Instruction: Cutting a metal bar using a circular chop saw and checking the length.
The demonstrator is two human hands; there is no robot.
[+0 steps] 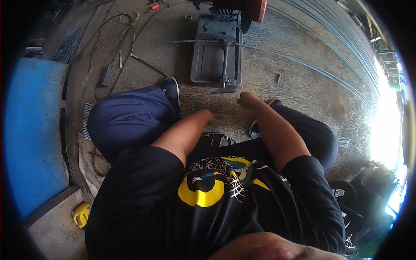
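A metal rod (pixel 203 41) is laid across the base (pixel 209 65) of a chop saw (pixel 216 26) on the floor (pixel 312 104). The left hand (pixel 209 116) and right hand (pixel 246 99) are held apart, the latter near the base's near right corner; any grip cannot be discerned. Square clamping by the vise (pixel 225 63) is advised.

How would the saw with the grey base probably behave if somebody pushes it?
The saw probably feels heavy, as its broad base looks metal. Pushed low, it seems unlikely to tip, because the base lies flat on the floor. A long rod crosses it, so pushing might drag that too.
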